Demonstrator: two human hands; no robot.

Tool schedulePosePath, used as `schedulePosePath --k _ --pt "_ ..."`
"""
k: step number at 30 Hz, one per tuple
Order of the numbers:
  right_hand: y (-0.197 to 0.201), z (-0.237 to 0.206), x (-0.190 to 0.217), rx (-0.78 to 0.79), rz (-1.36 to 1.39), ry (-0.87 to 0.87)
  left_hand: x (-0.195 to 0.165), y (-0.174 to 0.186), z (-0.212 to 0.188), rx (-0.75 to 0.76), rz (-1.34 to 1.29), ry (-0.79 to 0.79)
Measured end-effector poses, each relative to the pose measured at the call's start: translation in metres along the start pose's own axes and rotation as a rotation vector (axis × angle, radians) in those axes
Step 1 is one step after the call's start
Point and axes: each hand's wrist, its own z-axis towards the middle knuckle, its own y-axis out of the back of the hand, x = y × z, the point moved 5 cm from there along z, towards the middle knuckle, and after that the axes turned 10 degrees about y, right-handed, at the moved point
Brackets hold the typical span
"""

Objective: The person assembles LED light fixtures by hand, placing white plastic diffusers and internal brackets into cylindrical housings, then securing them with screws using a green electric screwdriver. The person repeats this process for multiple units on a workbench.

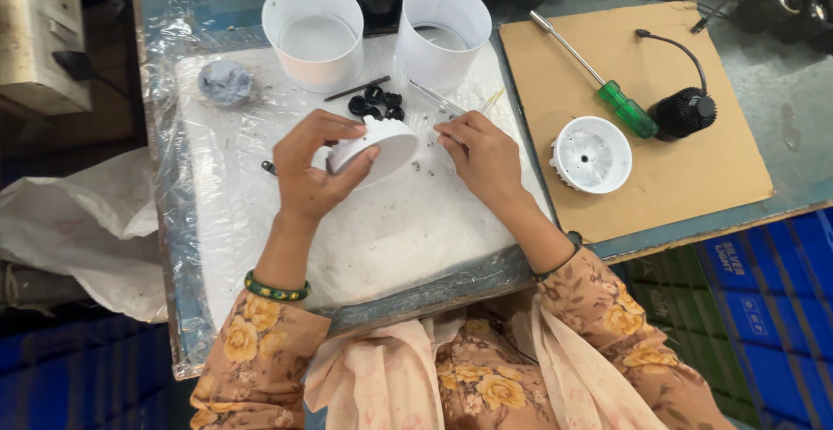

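My left hand point(311, 170) grips a white round lamp housing point(379, 147), tilted on its side above a white foam pad point(382, 239) wrapped in clear plastic. My right hand point(482, 154) is just right of the housing, fingertips pinched together at its rim; whether they hold a small part I cannot tell. Several small black rings point(375, 102) and a thin dark rod point(356, 90) lie on the pad just beyond the hands.
Two white cylinders point(314, 32) point(442, 31) stand at the pad's far edge. A grey lump point(225, 81) lies far left. On a brown cardboard sheet point(729, 161) to the right lie a green-handled screwdriver point(607, 91), another white housing point(592, 154) and a black finned part point(684, 112). Blue crates point(764, 300) stand below right.
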Motion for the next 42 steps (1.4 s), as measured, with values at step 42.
schedulePosePath --k 42 --pt "-0.017 0.014 -0.004 0.047 -0.053 0.071 -0.032 -0.039 -0.017 0.262 0.053 -0.191"
